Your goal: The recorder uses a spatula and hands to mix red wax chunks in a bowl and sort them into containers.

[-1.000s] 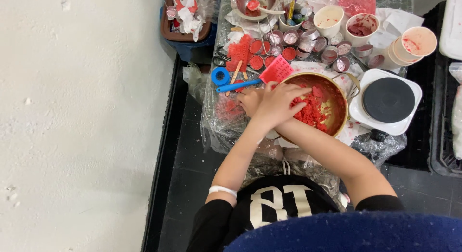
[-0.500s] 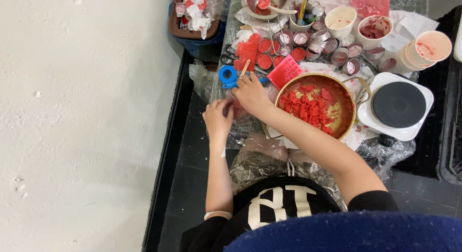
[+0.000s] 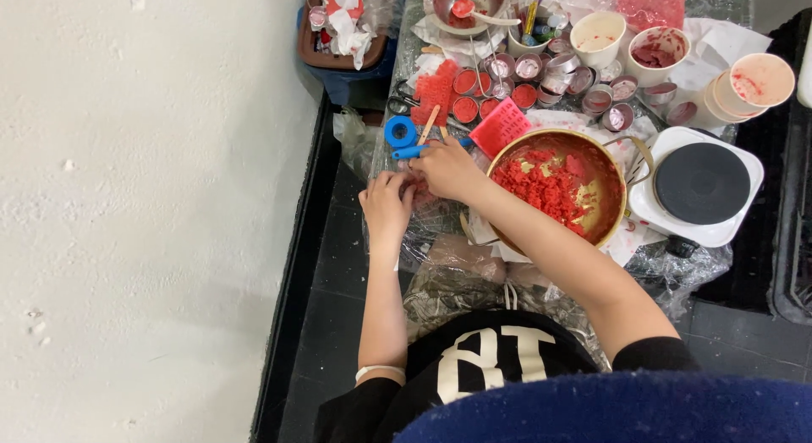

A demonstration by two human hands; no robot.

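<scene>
- While we're looking down from the head cam, our left hand sits on the crinkly clear plastic sheet covering the work surface, fingers curled loosely together and touching the sheet; whether they pinch anything we can't tell.
- Our right hand is just beyond the left fingertips, knuckles up, fingers bunched together at the near end of the blue-handled tool. It looks like they're on the handle, but a real clamp isn't visible, so we can't say for sure.
- That tool lies flat right at the right fingertips, its long axis running roughly sideways, the free end pointing away from the fingers toward the blue tape roll just past it.
- Handling guess: it looks like a light, stiff plastic handle, probably a bit greasy from the red stuff around, so we'd take it mid-handle with thumb and two fingers rather than by the tip.
- A wooden stick lies just beyond the right fingers, slanting away from them. Also light and stiff, easy to snap.
- Beside the right wrist sits the brass-coloured pot with crumbly red material inside. Soft and messy by the look of it.
- Farther out from the fingers: small round tins, some filled red, a pink ridged piece, paper cups, and a white hot plate on the pot's far side.
</scene>
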